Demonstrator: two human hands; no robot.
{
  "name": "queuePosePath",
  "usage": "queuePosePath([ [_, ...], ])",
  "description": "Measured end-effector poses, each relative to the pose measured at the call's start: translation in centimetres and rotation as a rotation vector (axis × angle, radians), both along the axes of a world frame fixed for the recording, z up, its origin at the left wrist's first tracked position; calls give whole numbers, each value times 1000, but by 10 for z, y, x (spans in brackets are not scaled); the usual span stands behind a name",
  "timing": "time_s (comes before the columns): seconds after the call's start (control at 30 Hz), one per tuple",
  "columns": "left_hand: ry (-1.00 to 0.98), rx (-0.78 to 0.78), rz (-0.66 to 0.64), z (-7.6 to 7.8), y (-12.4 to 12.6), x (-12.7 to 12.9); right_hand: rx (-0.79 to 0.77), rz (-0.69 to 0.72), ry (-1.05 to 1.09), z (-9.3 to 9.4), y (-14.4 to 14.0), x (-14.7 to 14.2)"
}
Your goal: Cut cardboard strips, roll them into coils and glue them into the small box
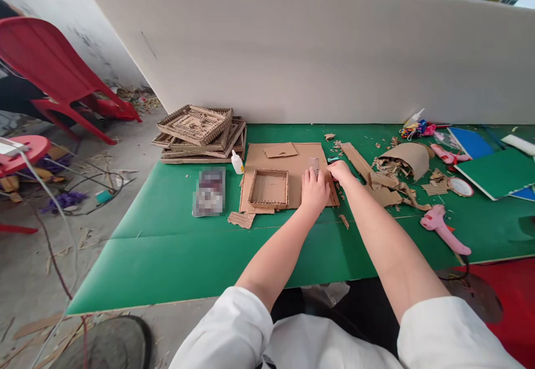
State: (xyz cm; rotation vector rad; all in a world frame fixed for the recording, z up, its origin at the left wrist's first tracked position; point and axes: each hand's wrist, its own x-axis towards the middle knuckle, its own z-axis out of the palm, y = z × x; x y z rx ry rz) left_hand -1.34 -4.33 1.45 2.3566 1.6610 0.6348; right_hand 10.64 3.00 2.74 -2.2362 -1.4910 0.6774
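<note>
- Along the near side of the green table (pixel 167 263), the front edge runs under my arms, with a wide green strip between it and my hands.
- Near that edge, on my right, lies a pink glue gun (pixel 445 231).
- My left hand (pixel 315 192) rests on the cardboard sheet (pixel 295 161), fingers bent, tips at a small clear piece (pixel 314 163). I can't tell if they pinch it.
- My right hand (pixel 341 171) is closed around a small teal tool (pixel 333 159), by the sheet's right edge.
- Left of my left hand, near but apart, a square tray (pixel 270 204) sits on the sheet.
- Torn strips (pixel 357 160) crowd the right side.
- Far back stands a pale wall (pixel 292 51).
</note>
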Motion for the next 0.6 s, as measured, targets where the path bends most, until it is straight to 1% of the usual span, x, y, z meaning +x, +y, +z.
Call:
queuePosePath([
  [0.03,-2,5,-9,6,-4,0,-19,-3,-24,1,0,-1],
  [0.1,-4,28,-45,23,-19,-6,-40,-5,-70,4,-2,-4],
  [0.13,-13,70,-105,32,-29,-14,-33,-3,-94,5,-3,-6],
  [0.17,-27,140,-191,41,-40,-27,-13,-1,-117,7,-6,-8],
  [0.2,-51,217,-259,48,-51,-45,18,2,-139,8,-10,-10],
  [0.23,-84,286,-282,52,-62,-68,66,4,-159,8,-15,-11],
  [0.27,-117,345,-251,53,-71,-96,122,8,-176,9,-21,-12],
  [0.3,-129,392,-159,50,-79,-127,182,23,-182,9,-28,-13],
  [0.33,-106,420,11,44,-86,-160,245,39,-182,8,-36,-14],
  [0.37,-51,425,206,36,-91,-192,305,56,-177,7,-44,-14],
  [0.4,22,404,359,27,-95,-222,366,67,-168,5,-53,-14],
  [0.43,91,352,467,17,-98,-247,423,76,-157,2,-60,-15],
  [0.47,147,285,527,8,-100,-267,475,76,-146,-1,-67,-15],
  [0.5,187,222,531,1,-101,-280,521,70,-138,-5,-73,-16],
  [0.53,214,178,526,-5,-102,-288,559,60,-133,-9,-77,-17],
  [0.6,249,138,515,-9,-103,-291,617,41,-126,-17,-82,-17],
])
